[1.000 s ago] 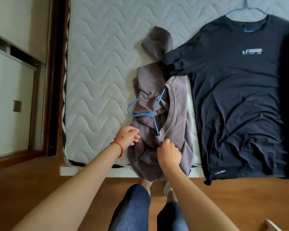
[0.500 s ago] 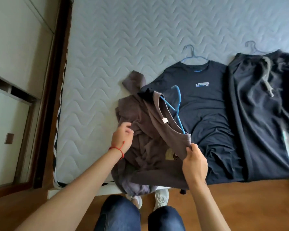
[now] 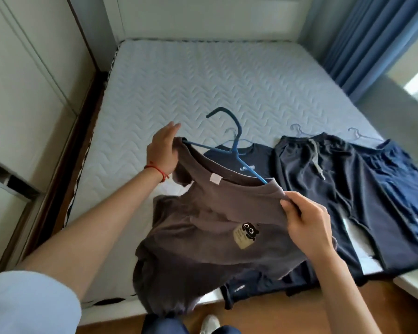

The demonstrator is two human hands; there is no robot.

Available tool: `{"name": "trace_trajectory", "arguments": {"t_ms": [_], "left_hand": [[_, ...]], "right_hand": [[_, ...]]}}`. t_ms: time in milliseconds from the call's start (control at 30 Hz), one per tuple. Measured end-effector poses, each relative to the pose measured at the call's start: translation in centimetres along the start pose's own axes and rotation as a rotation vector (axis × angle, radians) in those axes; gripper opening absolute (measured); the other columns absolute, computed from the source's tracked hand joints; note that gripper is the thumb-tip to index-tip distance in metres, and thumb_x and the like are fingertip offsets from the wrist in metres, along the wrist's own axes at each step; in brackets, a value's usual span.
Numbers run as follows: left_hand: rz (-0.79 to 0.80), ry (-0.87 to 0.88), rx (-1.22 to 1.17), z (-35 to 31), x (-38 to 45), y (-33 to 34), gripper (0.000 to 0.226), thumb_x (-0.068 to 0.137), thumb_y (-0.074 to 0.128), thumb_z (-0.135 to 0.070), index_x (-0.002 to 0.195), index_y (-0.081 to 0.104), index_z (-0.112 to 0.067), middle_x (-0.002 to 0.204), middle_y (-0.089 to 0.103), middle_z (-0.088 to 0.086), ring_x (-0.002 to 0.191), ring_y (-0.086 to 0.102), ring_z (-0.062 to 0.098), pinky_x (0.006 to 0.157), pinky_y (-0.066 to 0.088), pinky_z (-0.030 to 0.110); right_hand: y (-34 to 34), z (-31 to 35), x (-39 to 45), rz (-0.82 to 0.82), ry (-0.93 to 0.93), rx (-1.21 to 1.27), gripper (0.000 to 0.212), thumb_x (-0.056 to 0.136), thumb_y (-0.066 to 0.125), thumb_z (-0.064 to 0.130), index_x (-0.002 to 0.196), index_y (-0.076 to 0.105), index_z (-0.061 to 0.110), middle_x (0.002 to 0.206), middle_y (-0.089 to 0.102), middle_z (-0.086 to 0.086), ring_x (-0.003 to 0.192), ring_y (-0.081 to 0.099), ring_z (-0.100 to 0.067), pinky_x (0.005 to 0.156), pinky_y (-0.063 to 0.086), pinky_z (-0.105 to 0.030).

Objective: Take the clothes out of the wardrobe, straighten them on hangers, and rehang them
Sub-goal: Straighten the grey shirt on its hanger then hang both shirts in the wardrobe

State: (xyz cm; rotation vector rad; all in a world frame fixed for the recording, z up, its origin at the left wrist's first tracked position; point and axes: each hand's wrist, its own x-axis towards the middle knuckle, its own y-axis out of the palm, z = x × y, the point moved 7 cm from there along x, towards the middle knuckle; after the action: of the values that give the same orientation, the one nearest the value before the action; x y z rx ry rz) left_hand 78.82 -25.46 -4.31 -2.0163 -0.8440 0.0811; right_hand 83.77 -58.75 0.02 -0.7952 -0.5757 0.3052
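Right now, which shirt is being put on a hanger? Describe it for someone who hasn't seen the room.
Start at the pale quilted mattress. At its near edge, two hands lift a brown T-shirt on a blue hanger. Its cartoon chest patch sets it apart from the navy clothes lying flat.

Bare forearms, with a thin red string bracelet (image 3: 155,170) round the wrist of the left hand (image 3: 163,150); pale blue short sleeve (image 3: 27,307) on the left arm; dark blue trousers (image 3: 164,327); white shoe (image 3: 209,324) below
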Motion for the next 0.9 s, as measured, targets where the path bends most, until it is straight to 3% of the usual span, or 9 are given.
{"name": "trace_trajectory", "arguments": {"t_ms": [100, 233, 367, 467, 533, 600, 700, 767, 900], "left_hand": [[-0.084, 0.014, 0.044, -1.5, 0.0, -4.2, 0.034, 0.082, 0.052, -0.001, 0.113, 0.063, -0.009, 0.120, 0.063, 0.016, 0.115, 0.056, 0.033, 0.100, 0.041, 0.041], [-0.233, 0.059, 0.071, -2.9, -0.6, -11.6, 0.018, 0.086, 0.056, -0.009, 0.096, 0.070, -0.003, 0.100, 0.071, 0.019, 0.099, 0.063, 0.035, 0.095, 0.039, 0.044], [-0.363, 0.109, -0.067, -4.9, -1.8, -21.4, 0.018, 0.083, 0.064, -0.012, 0.091, 0.069, 0.003, 0.090, 0.070, 0.021, 0.086, 0.064, 0.023, 0.073, 0.040, 0.014], [-0.489, 0.164, -0.058, -7.0, -3.5, -28.7, 0.017, 0.081, 0.065, -0.014, 0.087, 0.069, 0.002, 0.076, 0.067, 0.003, 0.072, 0.055, -0.017, 0.069, 0.032, -0.003], [-0.578, 0.187, -0.048, -8.3, -5.0, -32.8, 0.018, 0.081, 0.064, -0.014, 0.086, 0.069, 0.002, 0.072, 0.061, -0.009, 0.070, 0.050, -0.027, 0.070, 0.032, -0.003], [-0.670, 0.199, -0.065, -9.3, -6.5, -36.0, 0.018, 0.080, 0.065, -0.015, 0.087, 0.069, 0.001, 0.074, 0.063, -0.012, 0.071, 0.050, -0.028, 0.071, 0.033, -0.005], [-0.764, 0.198, -0.060, -9.8, -8.4, -39.4, 0.014, 0.080, 0.066, -0.017, 0.087, 0.070, -0.005, 0.067, 0.061, -0.039, 0.072, 0.051, -0.026, 0.073, 0.034, -0.007], [-0.801, 0.206, -0.046, -9.6, -9.4, -40.9, 0.014, 0.079, 0.066, -0.017, 0.087, 0.070, -0.006, 0.071, 0.056, -0.048, 0.072, 0.052, -0.026, 0.074, 0.034, -0.007], [-0.795, 0.195, -0.024, -7.8, -9.8, -42.1, 0.011, 0.078, 0.067, -0.019, 0.084, 0.070, -0.009, 0.071, 0.057, -0.047, 0.072, 0.053, -0.024, 0.073, 0.035, -0.006]], "right_hand": [[-2.5, 1.1, 1.9, -0.015, -0.055, 0.042, 0.011, 0.084, 0.063, 0.005, 0.088, 0.070, 0.012, 0.069, 0.064, 0.006, 0.068, 0.065, -0.028, 0.064, 0.046, -0.031], [-5.6, 4.2, 4.5, -0.058, -0.163, 0.075, 0.013, 0.084, 0.063, 0.008, 0.092, 0.072, 0.012, 0.083, 0.074, -0.005, 0.079, 0.068, -0.028, 0.072, 0.049, -0.036], [-9.6, 10.0, 7.2, -0.147, -0.385, 0.097, 0.013, 0.086, 0.060, 0.011, 0.094, 0.070, 0.011, 0.086, 0.074, -0.005, 0.078, 0.068, -0.026, 0.071, 0.047, -0.028], [-12.9, 14.4, 9.1, -0.240, -0.537, 0.135, 0.014, 0.085, 0.058, 0.012, 0.094, 0.069, 0.010, 0.084, 0.072, -0.005, 0.074, 0.067, -0.027, 0.068, 0.052, -0.035], [-14.5, 16.8, 10.2, -0.303, -0.587, 0.164, 0.015, 0.084, 0.057, 0.014, 0.092, 0.069, 0.010, 0.082, 0.072, -0.006, 0.072, 0.066, -0.027, 0.067, 0.049, -0.031], [-15.6, 18.6, 11.3, -0.340, -0.600, 0.204, 0.015, 0.083, 0.057, 0.014, 0.090, 0.069, 0.009, 0.079, 0.071, -0.007, 0.069, 0.063, -0.025, 0.066, 0.042, -0.021], [-16.1, 20.7, 12.4, -0.349, -0.612, 0.279, 0.014, 0.082, 0.057, 0.015, 0.087, 0.069, 0.009, 0.072, 0.066, 0.000, 0.065, 0.055, -0.012, 0.066, 0.034, 0.000], [-15.8, 21.9, 12.6, -0.342, -0.629, 0.335, 0.013, 0.081, 0.058, 0.014, 0.085, 0.069, 0.008, 0.068, 0.059, 0.007, 0.064, 0.050, -0.002, 0.066, 0.033, 0.003], [-13.4, 23.1, 12.9, -0.272, -0.617, 0.357, 0.007, 0.082, 0.063, 0.012, 0.084, 0.069, 0.012, 0.067, 0.056, 0.010, 0.064, 0.049, -0.002, 0.062, 0.035, -0.004]]}}
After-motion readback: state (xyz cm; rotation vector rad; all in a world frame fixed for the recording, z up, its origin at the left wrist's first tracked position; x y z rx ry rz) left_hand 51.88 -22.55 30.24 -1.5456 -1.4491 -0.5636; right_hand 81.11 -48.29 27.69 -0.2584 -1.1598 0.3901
